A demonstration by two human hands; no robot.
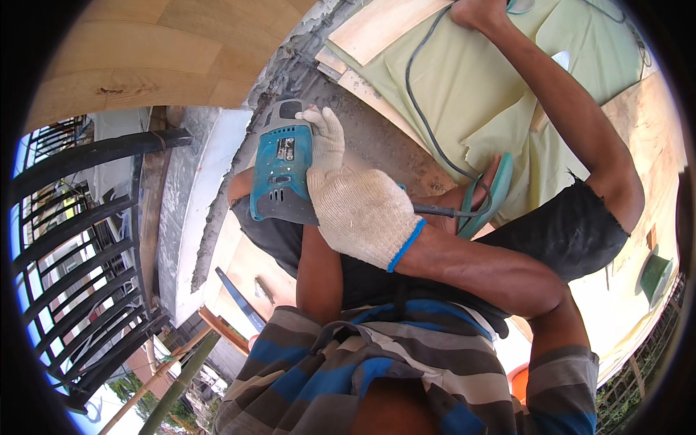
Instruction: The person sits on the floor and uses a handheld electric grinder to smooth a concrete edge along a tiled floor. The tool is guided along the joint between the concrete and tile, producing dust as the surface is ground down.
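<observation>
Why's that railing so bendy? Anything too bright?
Head view: the fisheye lens likely bends the black railing near the left rim; same head view: pale boards at lower right glare nearly white, but the gloved right hand looks fairly sharp.

I have the right grip (359, 206) sheathed in a cream knitted glove (373, 225), finished at the wrist with a blue band (407, 246). Below the grip, I identify a shirt (442, 359) striped in blue, grey and beige, with short sleeves (562, 388). Right of the grip: black shorts (558, 232), hem frayed; nearer to it, a green flip-flop (501, 192).
</observation>
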